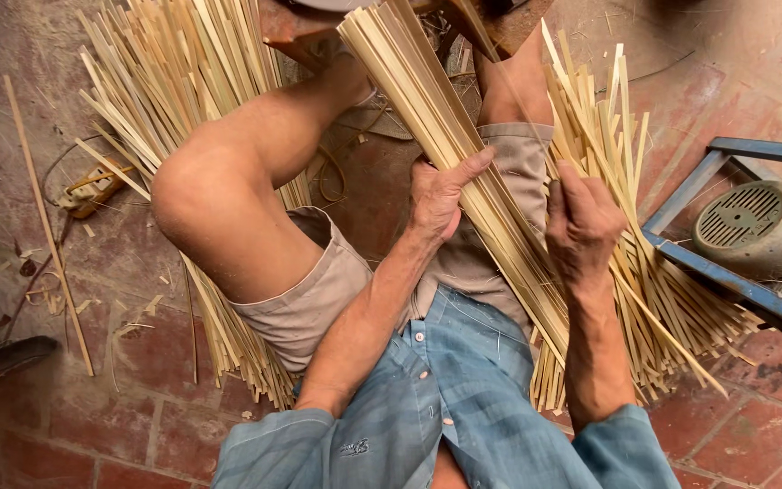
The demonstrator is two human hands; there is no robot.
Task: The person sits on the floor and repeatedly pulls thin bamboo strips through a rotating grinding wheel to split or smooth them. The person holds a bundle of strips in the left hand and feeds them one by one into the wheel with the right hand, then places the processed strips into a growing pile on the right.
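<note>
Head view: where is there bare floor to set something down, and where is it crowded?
Bare brick floor lies bottom right, below the blue frame, and bottom left. Crowded: strip piles at left and right, and the bundle under the left hand and right hand.

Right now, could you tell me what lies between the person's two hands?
In the head view, the bundle of bamboo strips runs diagonally between the left hand, which grips it, and the right hand.

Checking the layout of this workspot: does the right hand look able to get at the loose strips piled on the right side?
Probably yes: the right hand hovers right over the loose strips, with nothing between them.
</note>
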